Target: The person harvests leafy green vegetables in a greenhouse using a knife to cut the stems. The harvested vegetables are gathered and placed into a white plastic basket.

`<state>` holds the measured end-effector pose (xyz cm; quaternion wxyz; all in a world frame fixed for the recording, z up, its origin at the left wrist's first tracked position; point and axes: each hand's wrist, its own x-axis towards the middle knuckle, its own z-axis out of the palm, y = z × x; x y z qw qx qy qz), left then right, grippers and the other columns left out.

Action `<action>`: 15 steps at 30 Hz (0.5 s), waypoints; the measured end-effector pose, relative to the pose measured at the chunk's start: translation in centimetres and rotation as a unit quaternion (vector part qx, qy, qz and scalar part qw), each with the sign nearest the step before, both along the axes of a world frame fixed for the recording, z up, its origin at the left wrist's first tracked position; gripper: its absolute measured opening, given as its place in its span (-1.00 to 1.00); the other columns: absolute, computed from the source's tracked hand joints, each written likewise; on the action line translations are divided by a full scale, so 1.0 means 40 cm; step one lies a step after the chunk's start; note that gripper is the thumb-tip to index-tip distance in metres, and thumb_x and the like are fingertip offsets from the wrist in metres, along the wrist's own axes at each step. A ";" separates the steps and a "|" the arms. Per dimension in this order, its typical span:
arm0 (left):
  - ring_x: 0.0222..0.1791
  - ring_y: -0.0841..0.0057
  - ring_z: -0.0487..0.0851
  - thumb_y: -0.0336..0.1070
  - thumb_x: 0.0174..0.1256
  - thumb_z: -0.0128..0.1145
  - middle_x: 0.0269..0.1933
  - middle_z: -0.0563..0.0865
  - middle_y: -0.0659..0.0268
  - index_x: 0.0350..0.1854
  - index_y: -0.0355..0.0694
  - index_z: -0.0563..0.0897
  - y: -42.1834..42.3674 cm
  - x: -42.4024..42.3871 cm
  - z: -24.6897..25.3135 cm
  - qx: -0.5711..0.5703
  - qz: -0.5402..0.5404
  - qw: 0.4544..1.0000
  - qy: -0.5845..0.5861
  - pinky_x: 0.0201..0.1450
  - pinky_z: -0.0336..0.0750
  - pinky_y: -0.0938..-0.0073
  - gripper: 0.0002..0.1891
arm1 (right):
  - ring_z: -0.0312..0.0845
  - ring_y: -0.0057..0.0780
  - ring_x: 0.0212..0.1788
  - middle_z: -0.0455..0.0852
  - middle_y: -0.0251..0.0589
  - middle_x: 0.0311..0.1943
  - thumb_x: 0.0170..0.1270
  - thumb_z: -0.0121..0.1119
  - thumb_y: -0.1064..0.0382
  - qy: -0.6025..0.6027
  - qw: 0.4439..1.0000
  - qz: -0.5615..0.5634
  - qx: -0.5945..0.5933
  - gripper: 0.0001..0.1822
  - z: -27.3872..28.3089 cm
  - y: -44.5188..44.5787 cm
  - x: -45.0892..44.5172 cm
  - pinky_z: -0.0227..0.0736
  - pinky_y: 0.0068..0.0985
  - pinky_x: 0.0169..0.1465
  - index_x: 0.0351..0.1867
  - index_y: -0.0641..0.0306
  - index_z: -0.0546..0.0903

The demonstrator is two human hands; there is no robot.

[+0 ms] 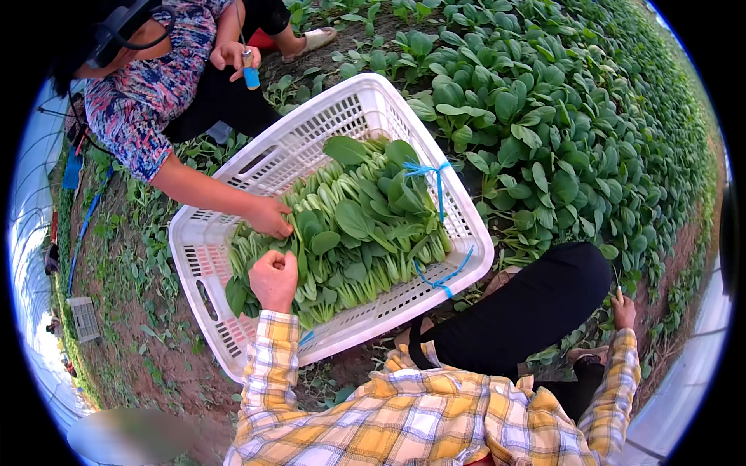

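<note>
A white slatted plastic crate point(373, 343) stands before me with rows of cut leafy greens point(349, 227), their pale stems and round green leaves laid close together. My left hand point(274, 279) is over the crate's left part, fingers curled at the greens; whether it grips a plant cannot be told. Far to the right, beyond my bent knee, my right hand point(622, 310) is closed on the light handle of a thin-bladed tool point(619, 292). A co-worker's hand point(271, 217) touches the greens just above my left hand. Blue twine point(440, 180) is tied on the crate's right side.
A co-worker in a patterned top point(151, 105) crouches at upper left, holding a thin tool with a blue-ended handle point(250, 76). Dense growing greens point(559, 134) fill the upper right. Another crate point(84, 319) lies far left, near a blue hose point(87, 224). Plastic greenhouse sheeting lines both sides.
</note>
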<state>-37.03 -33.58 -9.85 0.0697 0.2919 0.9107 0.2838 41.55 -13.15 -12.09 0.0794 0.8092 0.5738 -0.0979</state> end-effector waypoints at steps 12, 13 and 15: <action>-0.67 0.78 0.37 -0.47 0.20 0.22 -0.70 0.49 0.44 -0.54 -0.38 0.57 0.486 0.549 0.327 0.174 -0.499 0.843 -0.099 -0.57 0.25 0.66 -0.84 | 0.60 0.02 -0.18 0.66 0.11 -0.30 0.28 0.09 -0.19 0.202 0.944 -0.187 0.184 -0.47 -0.112 -0.116 -0.154 0.42 -0.20 -0.08 -0.24 0.35 0.58; -0.65 0.78 0.41 -0.48 0.19 0.20 -0.69 0.51 0.42 -0.49 -0.38 0.59 0.539 0.620 0.348 0.181 -0.554 0.809 -0.078 -0.56 0.28 0.67 -0.89 | 0.59 0.04 -0.21 0.66 0.11 -0.31 0.30 0.08 -0.17 0.221 0.930 -0.216 0.197 -0.49 -0.122 -0.133 -0.159 0.41 -0.18 -0.10 -0.23 0.35 0.58; -0.63 0.76 0.48 -0.49 0.17 0.19 -0.64 0.60 0.39 -0.41 -0.35 0.63 0.625 0.789 0.388 0.132 -0.634 0.753 -0.115 -0.56 0.32 0.65 -0.95 | 0.59 0.04 -0.22 0.67 0.11 -0.33 0.30 0.10 -0.14 0.282 0.888 -0.299 0.206 -0.51 -0.183 -0.173 -0.144 0.41 -0.18 -0.11 -0.24 0.36 0.58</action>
